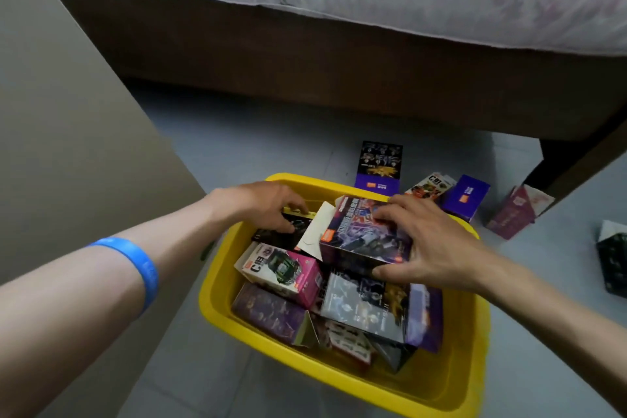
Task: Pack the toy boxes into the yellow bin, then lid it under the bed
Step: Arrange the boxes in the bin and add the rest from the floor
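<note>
A yellow bin (pixel 437 383) stands on the grey floor in front of the bed, holding several toy boxes. My right hand (pixel 431 244) grips a purple toy box (pixel 359 234) with robot art at the bin's far side, fingers over its top and thumb on its near face. My left hand (pixel 268 204) presses on a black toy box (pixel 281 236) at the bin's far left corner, with a white flap beside it. A pink box (pixel 288 270) and a grey-purple box (pixel 373 305) lie lower in the bin. No lid is in view.
Loose boxes lie on the floor beyond the bin: a dark purple one (pixel 380 164), a white-red one (pixel 429 185), a blue-purple one (pixel 466 197), a maroon one (pixel 515 214) and a black one (pixel 614 258) at right. A tan panel (pixel 68 146) stands left. The bed frame (pixel 305 54) is behind.
</note>
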